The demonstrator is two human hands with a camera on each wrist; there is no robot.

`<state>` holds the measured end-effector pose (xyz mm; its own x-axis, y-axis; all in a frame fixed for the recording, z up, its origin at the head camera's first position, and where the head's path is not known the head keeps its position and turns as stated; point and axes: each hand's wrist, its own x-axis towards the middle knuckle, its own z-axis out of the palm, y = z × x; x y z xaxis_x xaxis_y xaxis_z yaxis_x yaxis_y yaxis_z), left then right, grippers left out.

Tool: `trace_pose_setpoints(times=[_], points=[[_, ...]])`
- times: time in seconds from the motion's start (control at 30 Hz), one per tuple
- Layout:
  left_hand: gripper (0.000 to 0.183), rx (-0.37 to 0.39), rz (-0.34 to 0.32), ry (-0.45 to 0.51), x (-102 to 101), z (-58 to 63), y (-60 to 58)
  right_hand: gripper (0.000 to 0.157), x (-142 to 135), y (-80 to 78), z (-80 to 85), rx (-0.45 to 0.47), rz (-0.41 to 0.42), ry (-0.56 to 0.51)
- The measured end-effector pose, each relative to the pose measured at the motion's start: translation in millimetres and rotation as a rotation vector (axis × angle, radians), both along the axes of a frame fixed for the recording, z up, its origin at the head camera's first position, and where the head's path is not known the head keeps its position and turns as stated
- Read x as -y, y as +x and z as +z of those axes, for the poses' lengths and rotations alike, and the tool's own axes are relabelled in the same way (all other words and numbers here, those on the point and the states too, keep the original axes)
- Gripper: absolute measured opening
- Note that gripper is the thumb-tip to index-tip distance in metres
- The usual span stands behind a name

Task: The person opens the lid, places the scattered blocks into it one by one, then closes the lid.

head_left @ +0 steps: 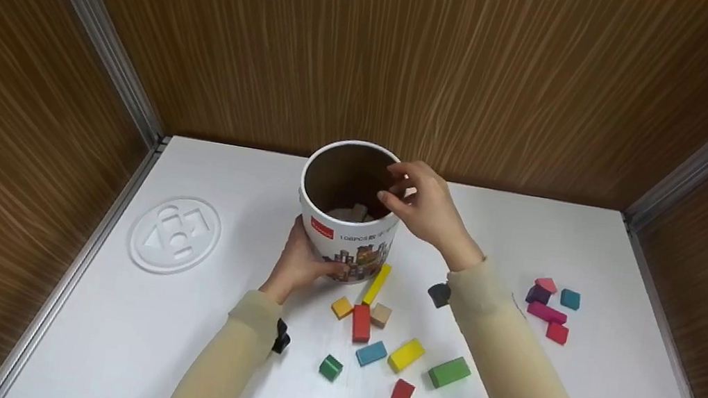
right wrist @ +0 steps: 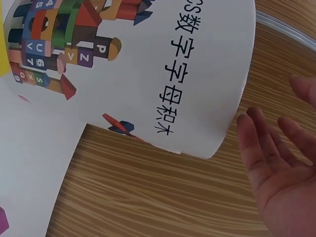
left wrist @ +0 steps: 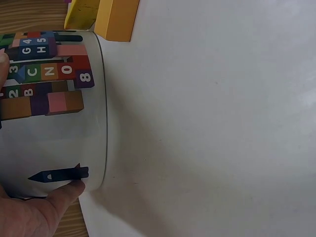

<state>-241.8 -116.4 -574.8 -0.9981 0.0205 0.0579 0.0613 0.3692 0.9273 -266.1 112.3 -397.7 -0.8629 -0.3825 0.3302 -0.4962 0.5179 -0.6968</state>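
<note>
"What does the head view show?"
"My left hand [head_left: 302, 261] grips the tall white cylindrical bucket [head_left: 347, 246], smooth and printed, standing on the white flat desk [head_left: 88, 335]. My right hand [head_left: 425, 202] is at its right rim, fingers bent and apart. A long yellow wood-like block [head_left: 376, 284] lies by its foot."

"Left wrist?"
"A fingertip presses the bucket's wall low down. I'd say steady pressure there best prevents tipping."

"Right wrist?"
"Fingers just beyond the bucket's rim, nothing visible between them. I'd clear that edge without brushing it."
</note>
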Motion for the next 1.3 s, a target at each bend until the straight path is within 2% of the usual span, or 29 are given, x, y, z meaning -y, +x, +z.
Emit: trace_pose_setpoints(times=[0.2,0.67,1.0,1.17,1.3], points=[[0.124,0.005,0.001,-0.009,0,0.2,1.4,0.033,-20,6.3,-7.7,-0.012,-0.02,0.035],[0.129,0.016,0.009,-0.037,3,-1.2,1.1,0.04,-65,38.2,-32.9,0.209,-0.048,0.271],[0.127,0.005,0.013,-0.062,3,-2.0,2.2,0.044,-99,60.3,-73.8,0.297,-0.045,0.437],[0.127,0.021,0.018,-0.043,2,-1.8,2.1,0.046,-117,73.0,-95.3,0.398,-0.068,0.513],[0.127,0.028,0.021,-0.041,1,-1.5,2.7,0.051,-126,82.3,-108.8,0.498,-0.121,0.57]])
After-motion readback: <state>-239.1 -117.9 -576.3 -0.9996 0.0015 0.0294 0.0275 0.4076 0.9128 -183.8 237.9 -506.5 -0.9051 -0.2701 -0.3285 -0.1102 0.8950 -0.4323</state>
